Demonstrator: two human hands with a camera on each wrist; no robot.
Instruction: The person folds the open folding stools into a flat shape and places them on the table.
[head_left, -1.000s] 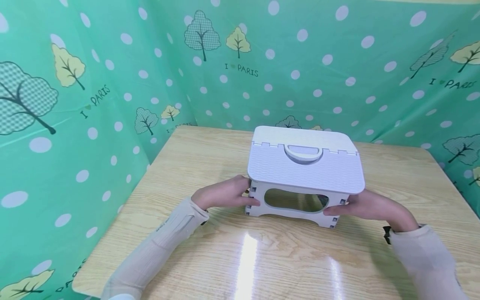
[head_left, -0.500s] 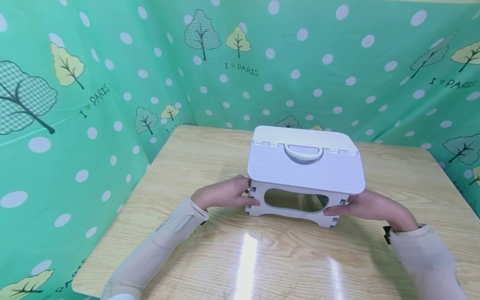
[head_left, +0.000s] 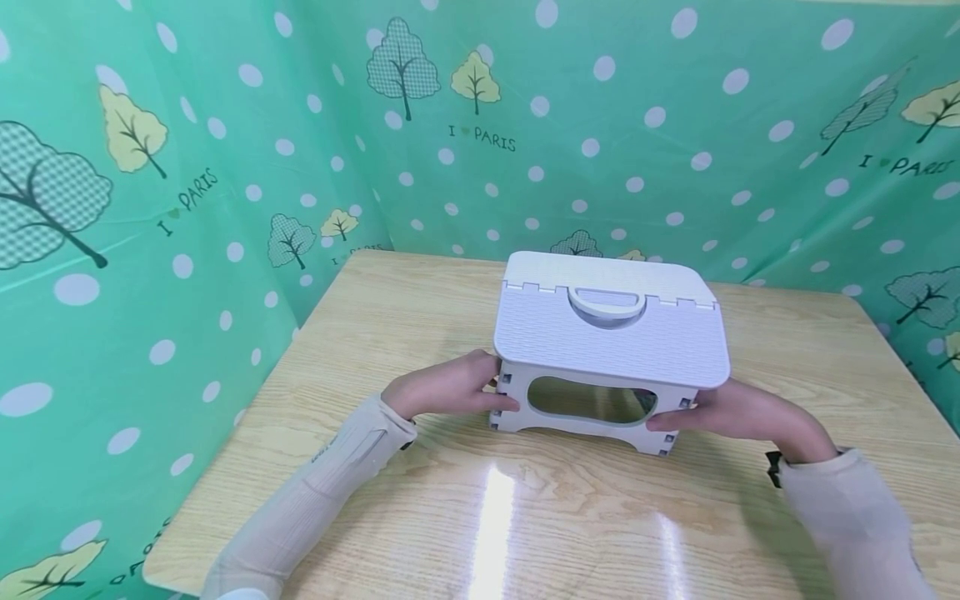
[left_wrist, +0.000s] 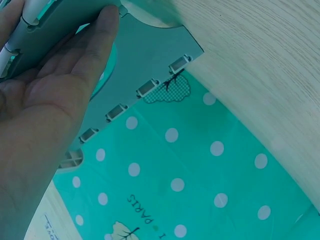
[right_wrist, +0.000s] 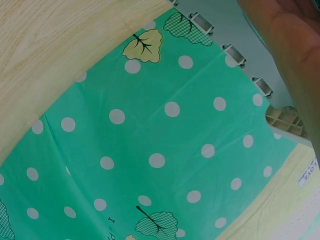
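Only my head view drifts a hair since the earlier frame, sliding the printed trees at far left slightly toward the picture's edge; both hands and the stool keep their places.

I have the left hand (head_left: 453, 387) gripping one end of the white folding stool (head_left: 607, 350), its thumb laid on the front panel (head_left: 626, 431) and its fingers reaching round behind the end. My right hand (head_left: 738, 408) grasps the opposite end likewise, thumb in front, the other fingers mostly hidden beneath the seat's overhang.

Between the two grips, the stool stands upright on the wood-grain table (head_left: 390, 317). Its rounded rectangular top, above my fingers, looks like plastic with fine wavy ribbing, crossed by a notched seam; the curved handle (head_left: 606, 308) sits in a scooped recess. Below the seat, between the thumbs, a smooth-edged oblong opening pierces the front panel, narrowing at its waist.

From the left wrist I see square-framed hinges (left_wrist: 147, 88) along a panel edge past the fingertips. On the right, a grid-ribbed corner (right_wrist: 287, 121) shows beside the hand. Beyond both hands hangs the creased green curtain (head_left: 525, 208), dotted white.
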